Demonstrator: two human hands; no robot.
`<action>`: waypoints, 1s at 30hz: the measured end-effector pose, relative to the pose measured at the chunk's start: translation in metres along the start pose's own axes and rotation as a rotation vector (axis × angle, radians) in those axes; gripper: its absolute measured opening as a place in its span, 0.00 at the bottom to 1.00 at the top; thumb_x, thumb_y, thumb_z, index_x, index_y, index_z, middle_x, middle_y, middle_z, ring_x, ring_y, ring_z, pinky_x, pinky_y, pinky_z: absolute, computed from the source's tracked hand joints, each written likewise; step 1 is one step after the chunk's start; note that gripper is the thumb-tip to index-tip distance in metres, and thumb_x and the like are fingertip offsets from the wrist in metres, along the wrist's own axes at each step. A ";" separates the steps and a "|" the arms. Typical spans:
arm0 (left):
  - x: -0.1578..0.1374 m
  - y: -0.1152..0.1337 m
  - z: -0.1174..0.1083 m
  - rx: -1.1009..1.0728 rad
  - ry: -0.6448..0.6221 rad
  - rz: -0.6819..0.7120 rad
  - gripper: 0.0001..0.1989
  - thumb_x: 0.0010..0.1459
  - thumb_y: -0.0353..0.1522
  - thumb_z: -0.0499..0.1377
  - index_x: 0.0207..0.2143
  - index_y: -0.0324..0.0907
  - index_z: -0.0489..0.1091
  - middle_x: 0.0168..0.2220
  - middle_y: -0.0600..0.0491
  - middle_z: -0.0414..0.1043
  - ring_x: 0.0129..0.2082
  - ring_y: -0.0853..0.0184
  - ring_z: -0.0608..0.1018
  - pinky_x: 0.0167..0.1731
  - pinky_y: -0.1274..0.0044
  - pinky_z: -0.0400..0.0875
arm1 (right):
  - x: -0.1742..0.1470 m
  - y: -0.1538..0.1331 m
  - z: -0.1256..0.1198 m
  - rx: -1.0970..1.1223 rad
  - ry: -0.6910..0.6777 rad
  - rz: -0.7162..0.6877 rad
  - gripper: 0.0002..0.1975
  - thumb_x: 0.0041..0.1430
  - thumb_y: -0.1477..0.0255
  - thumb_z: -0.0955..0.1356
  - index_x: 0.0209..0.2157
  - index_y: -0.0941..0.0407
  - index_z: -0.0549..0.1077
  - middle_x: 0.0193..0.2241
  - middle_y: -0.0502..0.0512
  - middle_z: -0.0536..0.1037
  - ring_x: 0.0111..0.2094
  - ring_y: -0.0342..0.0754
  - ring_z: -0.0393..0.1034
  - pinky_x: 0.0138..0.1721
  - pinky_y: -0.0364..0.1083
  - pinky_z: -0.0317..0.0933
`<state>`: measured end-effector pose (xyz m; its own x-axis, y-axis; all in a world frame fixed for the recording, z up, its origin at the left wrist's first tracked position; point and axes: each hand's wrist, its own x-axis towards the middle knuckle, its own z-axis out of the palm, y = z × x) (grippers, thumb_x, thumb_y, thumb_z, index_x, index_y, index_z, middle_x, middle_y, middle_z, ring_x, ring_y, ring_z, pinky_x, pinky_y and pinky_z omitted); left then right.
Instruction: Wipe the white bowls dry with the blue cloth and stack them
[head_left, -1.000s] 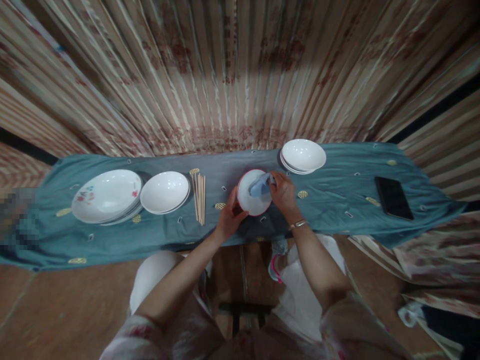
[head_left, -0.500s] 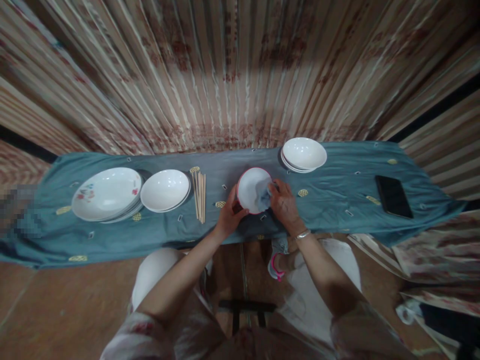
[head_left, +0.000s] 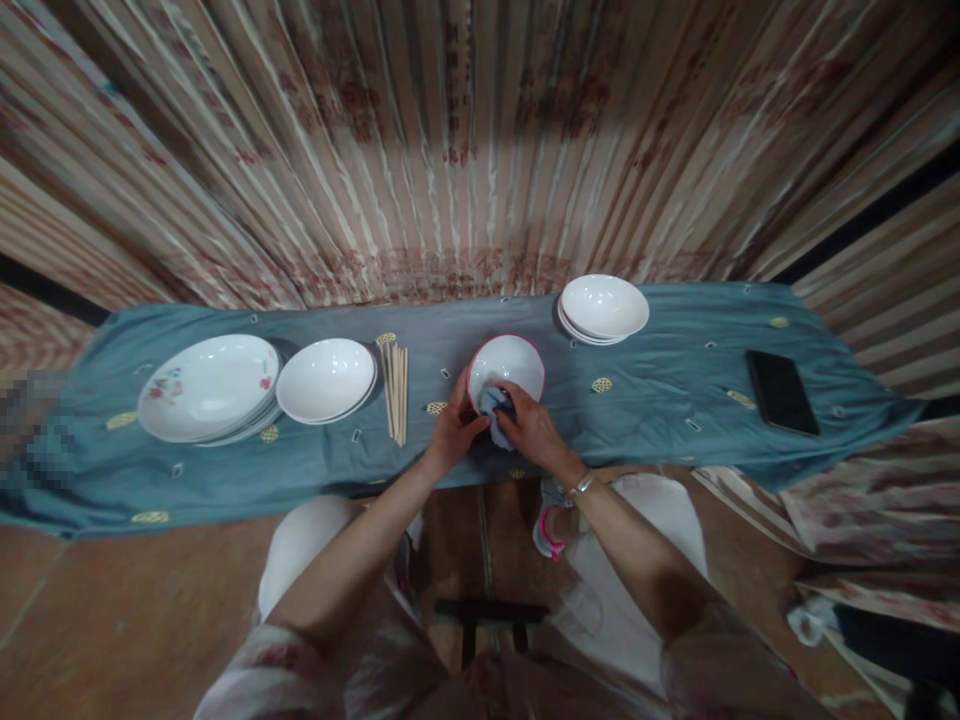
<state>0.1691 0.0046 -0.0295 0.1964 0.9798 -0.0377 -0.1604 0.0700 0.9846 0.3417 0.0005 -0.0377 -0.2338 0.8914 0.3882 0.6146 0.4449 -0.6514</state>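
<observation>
A white bowl with a red rim is at the middle of the cloth-covered table. My left hand grips its left side, with the thumb near the front rim and the other fingers partly hidden behind the bowl. Bunched in my right hand is a grey-blue cloth, pressed against the bowl's near edge and hanging partly over the rim. Just left of my left hand lie several wooden chopsticks, side by side.
A stack of white bowls stands at the back right. Further left are more stacked white bowls and a pile of flower-patterned plates. A black flat device lies on the table at right. Pleated curtains hang behind.
My right hand has moved the cloth from the bowl's right inner side to its near left rim. My left hand keeps its hold on the bowl.
</observation>
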 end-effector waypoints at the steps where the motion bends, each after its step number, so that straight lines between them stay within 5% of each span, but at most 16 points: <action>1: 0.000 0.001 0.000 -0.018 -0.010 -0.006 0.55 0.45 0.37 0.74 0.72 0.44 0.53 0.49 0.47 0.81 0.43 0.60 0.82 0.46 0.69 0.78 | 0.002 -0.001 0.002 0.032 0.024 0.032 0.22 0.63 0.74 0.65 0.58 0.56 0.67 0.53 0.64 0.79 0.54 0.56 0.75 0.56 0.57 0.70; 11: 0.001 0.002 -0.001 -0.036 -0.017 -0.033 0.55 0.45 0.31 0.74 0.72 0.45 0.54 0.47 0.49 0.83 0.44 0.59 0.83 0.47 0.68 0.79 | 0.033 -0.011 0.010 0.044 0.086 0.111 0.14 0.54 0.80 0.64 0.41 0.54 0.73 0.40 0.57 0.81 0.43 0.53 0.77 0.49 0.50 0.71; 20: 0.000 0.000 -0.002 -0.021 -0.049 0.010 0.54 0.46 0.32 0.73 0.73 0.43 0.53 0.47 0.49 0.82 0.45 0.59 0.82 0.50 0.67 0.77 | 0.061 -0.011 0.001 -0.223 0.080 0.030 0.17 0.56 0.83 0.62 0.44 0.57 0.74 0.46 0.63 0.80 0.49 0.56 0.72 0.56 0.54 0.66; 30: -0.002 0.002 -0.002 -0.004 -0.056 -0.001 0.55 0.48 0.33 0.73 0.73 0.42 0.50 0.48 0.47 0.82 0.46 0.57 0.83 0.50 0.65 0.78 | 0.059 -0.012 -0.019 -0.516 -0.055 0.175 0.16 0.63 0.83 0.60 0.47 0.61 0.73 0.46 0.68 0.80 0.49 0.58 0.73 0.53 0.52 0.65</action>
<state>0.1665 0.0028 -0.0282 0.2503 0.9677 -0.0292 -0.1641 0.0721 0.9838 0.3342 0.0465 0.0054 -0.1258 0.9577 0.2588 0.9344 0.2020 -0.2934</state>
